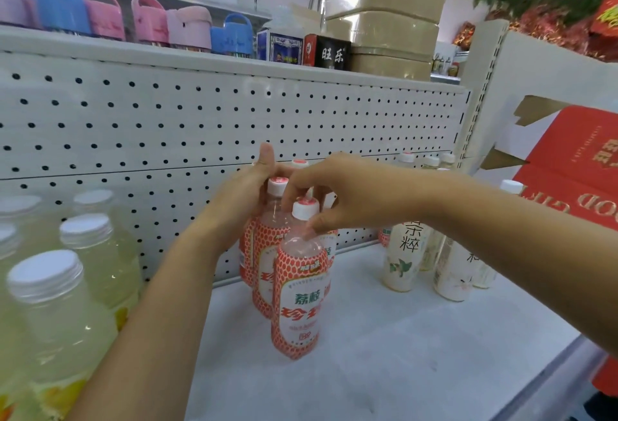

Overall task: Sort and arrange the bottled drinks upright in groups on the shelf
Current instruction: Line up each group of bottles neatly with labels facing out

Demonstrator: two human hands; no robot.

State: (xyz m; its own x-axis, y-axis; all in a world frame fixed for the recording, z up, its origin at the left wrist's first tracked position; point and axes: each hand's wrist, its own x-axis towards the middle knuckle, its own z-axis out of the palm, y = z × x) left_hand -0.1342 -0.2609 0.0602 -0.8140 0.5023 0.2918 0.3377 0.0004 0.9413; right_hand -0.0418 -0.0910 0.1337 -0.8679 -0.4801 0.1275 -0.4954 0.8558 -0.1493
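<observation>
Several red-and-white lychee drink bottles stand upright in a cluster at the middle of the white shelf (pixel 384 353). The front lychee bottle (pixel 299 290) has a white cap. My right hand (pixel 341 196) reaches from the right and pinches this bottle at its neck, just under the cap. My left hand (pixel 247 193) lies flat against the left side of the rear lychee bottles (pixel 267 246), thumb up. Pale yellow bottles (pixel 67 303) with white screw caps stand grouped at the left. Cream tea bottles (pixel 406 253) stand grouped at the right.
A white pegboard back panel (pixel 167 126) closes the shelf behind. The upper shelf holds pink and blue mugs (pixel 147 19) and small boxes (pixel 327 52). A red gift carton (pixel 575 166) sits beyond the right upright. The shelf's front edge runs at the lower right.
</observation>
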